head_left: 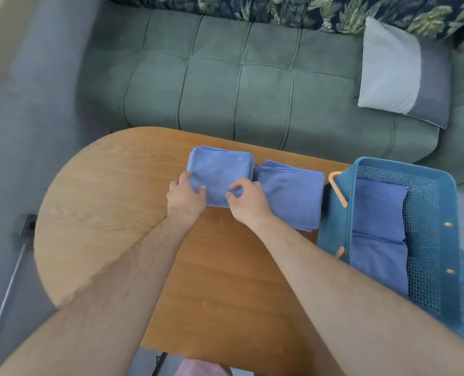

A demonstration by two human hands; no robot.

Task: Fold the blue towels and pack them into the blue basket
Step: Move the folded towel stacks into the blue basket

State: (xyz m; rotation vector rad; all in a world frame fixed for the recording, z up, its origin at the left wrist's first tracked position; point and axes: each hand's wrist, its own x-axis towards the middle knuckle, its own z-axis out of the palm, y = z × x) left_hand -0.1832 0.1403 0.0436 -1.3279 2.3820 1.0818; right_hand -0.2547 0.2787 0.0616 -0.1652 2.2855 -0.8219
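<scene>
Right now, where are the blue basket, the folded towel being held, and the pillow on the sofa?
blue basket [334, 221]: head view, on its mesh side wall.
held towel [220, 173]: head view, on its top face.
pillow [387, 71]: head view, on its white part.

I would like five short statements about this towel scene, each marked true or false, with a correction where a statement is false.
1. The left hand and the right hand both hold the left towel on the table. True.
2. The blue basket is empty. False: folded towels lie inside it.
3. A second towel lies folded between the left towel and the blue basket. True.
4. The blue basket stands left of both hands. False: it stands to their right.
5. The pillow lies on the table. False: it lies on the sofa.
</scene>
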